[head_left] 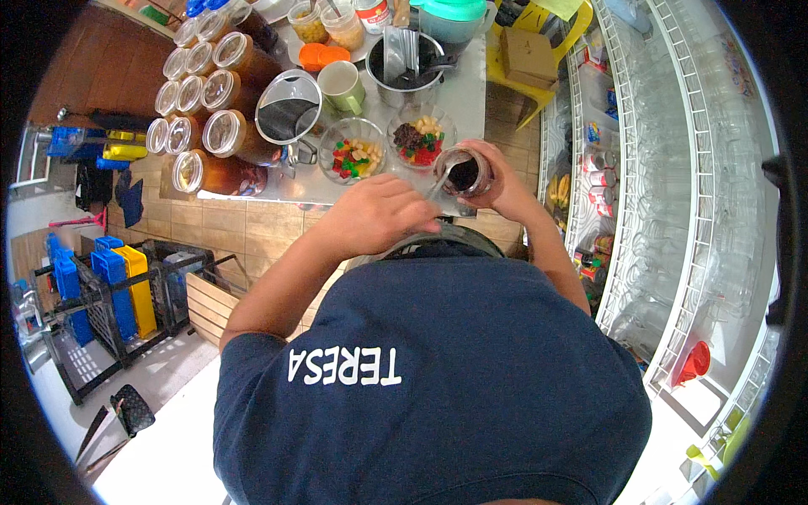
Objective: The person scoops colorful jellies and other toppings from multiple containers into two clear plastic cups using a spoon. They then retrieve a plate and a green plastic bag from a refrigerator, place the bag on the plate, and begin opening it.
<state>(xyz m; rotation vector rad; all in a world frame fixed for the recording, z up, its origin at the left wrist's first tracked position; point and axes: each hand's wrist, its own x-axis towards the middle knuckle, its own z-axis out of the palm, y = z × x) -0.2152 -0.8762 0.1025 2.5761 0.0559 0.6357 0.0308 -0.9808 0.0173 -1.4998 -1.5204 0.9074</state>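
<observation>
In my right hand is a small glass jar with dark contents, tipped so that its mouth shows. My left hand is closed on a spoon, whose far end reaches into the jar's mouth; the fingers partly hide the handle. Just beyond my hands stand two clear glass bowls. The left bowl holds red and green cubes and pale pieces. In the right bowl there are similar pieces with a dark red-brown heap on top.
Several lidded jars of brown liquid crowd the table's left side. Behind the bowls are a steel pitcher, a pale green mug and a steel pot. A yellow chair carries a cardboard box. White wire shelves line the right.
</observation>
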